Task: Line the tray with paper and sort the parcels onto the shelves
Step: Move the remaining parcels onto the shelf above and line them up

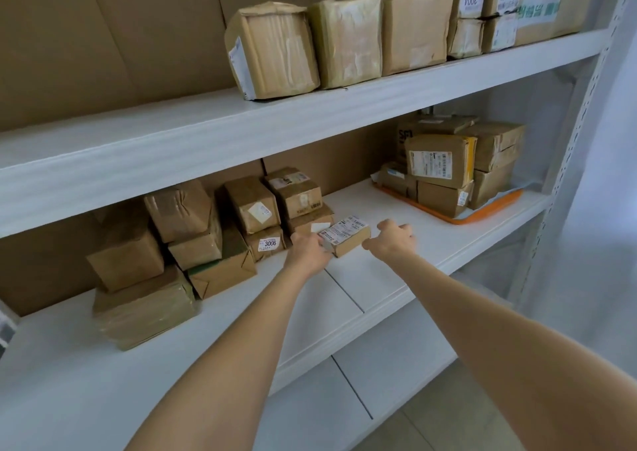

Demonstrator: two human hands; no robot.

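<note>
A small flat brown parcel (348, 236) with a white shipping label on top lies on the middle shelf (396, 278). My left hand (308, 249) grips its left end. My right hand (393, 238) sits just right of the parcel, fingers curled loosely, thumb near its right edge, holding nothing. An orange tray (482, 214) lined with white paper stands on the same shelf at the right and carries several stacked brown parcels (444, 168).
A pile of brown parcels (193, 244), one marked 3006, fills the shelf left of my hands. The upper shelf (241, 130) carries a row of larger parcels (344, 40). A white upright post (565, 161) bounds the right side. A lower shelf board shows below.
</note>
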